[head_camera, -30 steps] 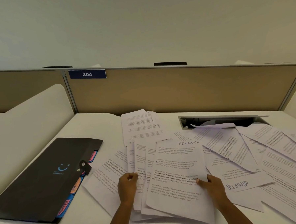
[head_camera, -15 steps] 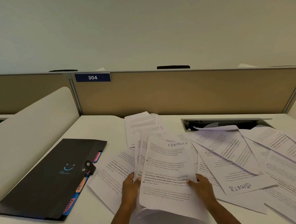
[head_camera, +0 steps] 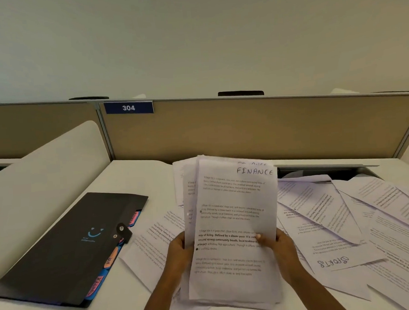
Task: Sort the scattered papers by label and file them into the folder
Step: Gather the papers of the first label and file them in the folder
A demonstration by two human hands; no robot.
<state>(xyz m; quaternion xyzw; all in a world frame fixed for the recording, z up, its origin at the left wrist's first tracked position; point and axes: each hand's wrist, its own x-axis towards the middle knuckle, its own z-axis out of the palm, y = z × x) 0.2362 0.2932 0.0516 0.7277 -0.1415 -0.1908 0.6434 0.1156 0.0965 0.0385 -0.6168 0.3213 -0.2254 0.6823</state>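
While both hands hold the stack of papers [head_camera: 233,224] upright above the desk [head_camera: 133,177], the left hand [head_camera: 177,251] and the right hand [head_camera: 283,245] each keep a pinching grip on one side edge. The top sheet says FINANCE, so gathering one label seems the present step. Next, the closed folder [head_camera: 68,247] at the left must be opened.
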